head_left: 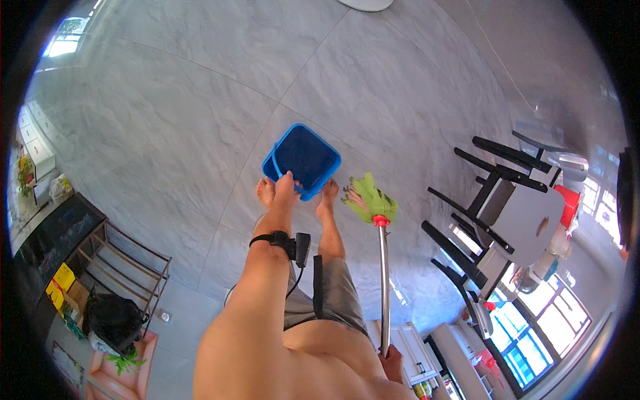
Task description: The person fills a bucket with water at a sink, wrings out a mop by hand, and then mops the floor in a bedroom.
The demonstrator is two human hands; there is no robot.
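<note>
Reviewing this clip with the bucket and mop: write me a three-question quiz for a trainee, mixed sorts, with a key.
1. Which hand is at the blue, square-shaped plastic bucket? A) right only B) left only C) both
2. True or false: the green cloth mop head is outside the bucket.
3. Fill in: the round collar joining the mop head to the long silver metal pole is ___.

Key:
1. B, the left hand; the right hand grips the pole.
2. True
3. Red

Your left arm [250,300] stretches forward and down, left hand [287,189] gripping, while your right hand [393,365] curls beside your torso [330,350].
</note>
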